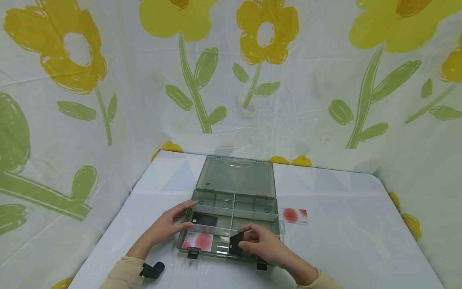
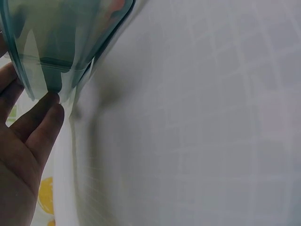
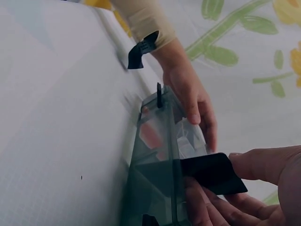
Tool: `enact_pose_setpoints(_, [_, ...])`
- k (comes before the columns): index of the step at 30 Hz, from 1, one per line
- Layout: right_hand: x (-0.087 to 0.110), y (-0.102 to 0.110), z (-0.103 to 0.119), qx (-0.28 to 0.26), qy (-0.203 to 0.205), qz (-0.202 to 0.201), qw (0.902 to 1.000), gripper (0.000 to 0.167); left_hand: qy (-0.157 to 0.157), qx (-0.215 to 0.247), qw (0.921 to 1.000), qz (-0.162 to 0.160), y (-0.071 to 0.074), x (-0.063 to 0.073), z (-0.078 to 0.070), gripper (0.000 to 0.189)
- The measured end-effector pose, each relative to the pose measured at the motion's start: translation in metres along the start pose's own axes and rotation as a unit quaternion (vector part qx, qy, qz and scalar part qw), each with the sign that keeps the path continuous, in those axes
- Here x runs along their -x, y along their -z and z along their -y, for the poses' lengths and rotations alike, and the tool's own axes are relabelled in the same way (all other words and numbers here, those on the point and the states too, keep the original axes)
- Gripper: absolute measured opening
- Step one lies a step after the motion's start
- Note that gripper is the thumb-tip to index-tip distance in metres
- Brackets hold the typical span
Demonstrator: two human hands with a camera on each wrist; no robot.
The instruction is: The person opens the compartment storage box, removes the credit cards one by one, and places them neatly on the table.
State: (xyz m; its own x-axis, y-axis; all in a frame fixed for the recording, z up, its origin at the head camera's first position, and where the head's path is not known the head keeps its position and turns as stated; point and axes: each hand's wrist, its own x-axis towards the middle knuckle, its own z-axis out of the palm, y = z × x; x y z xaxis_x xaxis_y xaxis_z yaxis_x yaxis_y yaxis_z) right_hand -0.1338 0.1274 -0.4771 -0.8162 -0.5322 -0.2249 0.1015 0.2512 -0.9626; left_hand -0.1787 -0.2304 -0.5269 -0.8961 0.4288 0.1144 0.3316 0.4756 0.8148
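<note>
A translucent grey compartment box stands with its hinged lid laid back. My left hand rests against its left side, fingers fairly straight; the fingertips touch the plastic in the left wrist view. My right hand pinches a black card between thumb and fingers, tilted in the front right compartment. In the right wrist view that black card looks bent. Another black card lies in the left middle compartment. A red and white card lies in the front left compartment.
A second red and white card lies on the white tablecloth right of the box. Two black latches hang at the box's front. A flower-printed curtain encloses the table. A black strap is on the left sleeve.
</note>
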Motion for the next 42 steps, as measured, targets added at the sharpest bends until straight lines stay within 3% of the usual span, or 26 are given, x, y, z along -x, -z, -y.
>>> enact_pose_setpoints(7, [0.001,0.002,-0.001,-0.004,0.004,0.004,1.0,0.04,-0.002,-0.002,1.0,0.0,0.0,0.0,-0.001,0.07])
enact_pose_setpoints(19, [0.004,0.007,-0.003,-0.064,-0.001,0.014,0.9978,0.043,0.004,0.003,1.0,0.0,0.0,0.001,-0.002,0.068])
enact_pose_setpoints(42, [0.03,0.05,-0.016,-0.016,-0.012,-0.04,0.999,0.04,-0.001,0.008,1.0,-0.002,0.001,0.001,-0.003,0.068])
